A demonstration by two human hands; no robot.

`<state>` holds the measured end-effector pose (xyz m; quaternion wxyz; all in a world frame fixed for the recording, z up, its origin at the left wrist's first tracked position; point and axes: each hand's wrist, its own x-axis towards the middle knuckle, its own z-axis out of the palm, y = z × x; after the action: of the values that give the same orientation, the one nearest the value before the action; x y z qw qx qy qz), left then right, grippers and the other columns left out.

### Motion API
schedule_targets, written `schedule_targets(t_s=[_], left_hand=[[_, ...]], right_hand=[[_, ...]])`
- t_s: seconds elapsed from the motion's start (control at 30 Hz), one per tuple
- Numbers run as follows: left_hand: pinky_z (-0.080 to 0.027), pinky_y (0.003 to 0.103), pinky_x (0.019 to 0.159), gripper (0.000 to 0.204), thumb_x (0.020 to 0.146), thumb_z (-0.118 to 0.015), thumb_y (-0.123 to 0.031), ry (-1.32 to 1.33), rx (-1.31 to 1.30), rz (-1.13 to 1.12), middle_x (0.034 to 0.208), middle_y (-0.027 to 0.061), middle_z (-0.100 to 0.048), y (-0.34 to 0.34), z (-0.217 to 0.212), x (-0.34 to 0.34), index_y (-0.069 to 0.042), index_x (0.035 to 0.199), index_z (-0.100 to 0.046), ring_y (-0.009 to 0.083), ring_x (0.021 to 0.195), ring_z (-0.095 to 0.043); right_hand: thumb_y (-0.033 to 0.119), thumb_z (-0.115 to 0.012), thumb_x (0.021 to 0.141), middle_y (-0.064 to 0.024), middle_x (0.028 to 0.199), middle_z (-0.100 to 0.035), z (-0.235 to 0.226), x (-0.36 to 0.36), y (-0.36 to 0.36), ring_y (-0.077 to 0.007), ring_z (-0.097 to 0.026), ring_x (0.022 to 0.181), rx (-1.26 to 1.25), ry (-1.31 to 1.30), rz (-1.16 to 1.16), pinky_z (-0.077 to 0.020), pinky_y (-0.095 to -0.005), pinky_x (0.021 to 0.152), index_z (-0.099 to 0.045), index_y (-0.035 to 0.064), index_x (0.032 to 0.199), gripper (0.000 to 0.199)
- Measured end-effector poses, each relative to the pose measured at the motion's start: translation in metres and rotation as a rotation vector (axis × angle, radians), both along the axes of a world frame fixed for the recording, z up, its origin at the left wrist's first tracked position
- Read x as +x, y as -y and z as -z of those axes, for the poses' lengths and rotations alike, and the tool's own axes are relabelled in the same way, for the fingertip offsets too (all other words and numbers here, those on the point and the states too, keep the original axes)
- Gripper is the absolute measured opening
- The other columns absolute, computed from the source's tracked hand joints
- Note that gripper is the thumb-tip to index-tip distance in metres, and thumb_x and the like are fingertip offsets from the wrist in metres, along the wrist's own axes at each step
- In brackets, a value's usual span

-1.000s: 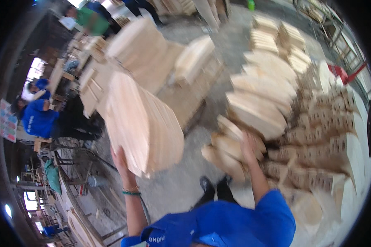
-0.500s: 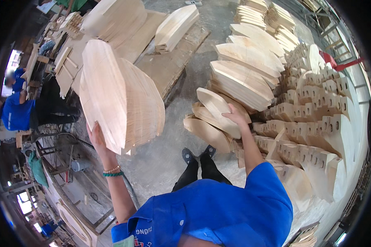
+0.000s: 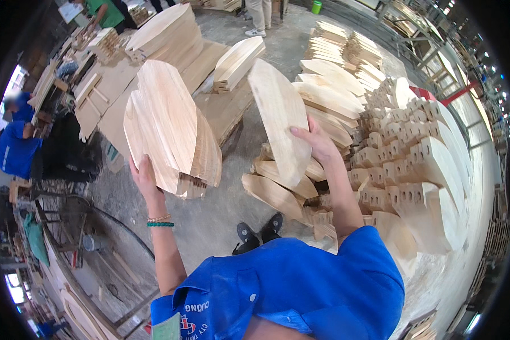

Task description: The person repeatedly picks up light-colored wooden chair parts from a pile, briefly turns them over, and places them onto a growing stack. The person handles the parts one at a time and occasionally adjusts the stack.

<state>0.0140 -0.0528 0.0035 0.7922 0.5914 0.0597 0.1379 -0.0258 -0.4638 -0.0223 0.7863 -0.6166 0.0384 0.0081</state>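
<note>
Smoothly tapered, grained wood

Against the lower left edge of a thick stack of pale, blunt-pointed wooden boards point(image 3: 165, 119) rests the bare left hand point(image 3: 145, 177); whether it grips, I cannot tell. Right of that stack, the bare right hand point(image 3: 318, 141) pinches one thin, pale, tapered wooden board point(image 3: 277, 116) by its edge. Farther right sit slotted wooden pieces point(image 3: 419, 156).

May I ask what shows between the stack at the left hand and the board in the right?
In the head view, part of a wooden platform and grey floor show between the stack and the board.
</note>
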Motion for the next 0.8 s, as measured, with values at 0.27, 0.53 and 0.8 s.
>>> schedule_targets(t_s=[0.27, 0.53, 0.8], left_hand=[[-0.032, 0.036, 0.107, 0.062, 0.090, -0.059, -0.013, 0.140, 0.359, -0.208, 0.142, 0.0172, -0.038, -0.017, -0.013, -0.007, 0.002, 0.142, -0.030, 0.0259, 0.130, -0.039], [-0.032, 0.041, 0.107, 0.069, 0.072, -0.072, -0.010, 0.691, 1.674, -0.160, 0.137, 0.0114, -0.047, 0.090, -0.181, -0.076, -0.013, 0.136, -0.045, 0.0308, 0.129, -0.042], [-0.049, 0.034, 0.076, 0.038, 0.084, -0.065, -0.012, 0.409, 1.224, -0.309, 0.108, 0.0068, -0.063, 0.014, -0.168, -0.067, -0.007, 0.121, -0.055, 0.0255, 0.090, -0.062]], right_hand=[[0.010, -0.063, 0.075, 0.0009, 0.092, -0.059, -0.130, -0.013, -0.057, -0.0171, -0.055, 0.093, -1.417, 0.811, 0.475, -0.0309, -0.0420, 0.098, -0.063, 0.0211, 0.101, 0.028], [0.017, -0.060, 0.078, 0.0034, 0.087, -0.053, -0.194, -0.014, -0.122, -0.0140, -0.053, 0.094, -1.488, 1.278, 0.606, -0.0283, -0.0495, 0.105, -0.060, 0.0234, 0.091, 0.015], [0.015, -0.068, 0.077, -0.0039, 0.120, -0.055, -0.221, -0.019, -0.135, -0.0244, -0.049, 0.117, -1.252, 1.251, 0.743, -0.0302, -0.0509, 0.106, -0.062, 0.0202, 0.113, 0.038]])
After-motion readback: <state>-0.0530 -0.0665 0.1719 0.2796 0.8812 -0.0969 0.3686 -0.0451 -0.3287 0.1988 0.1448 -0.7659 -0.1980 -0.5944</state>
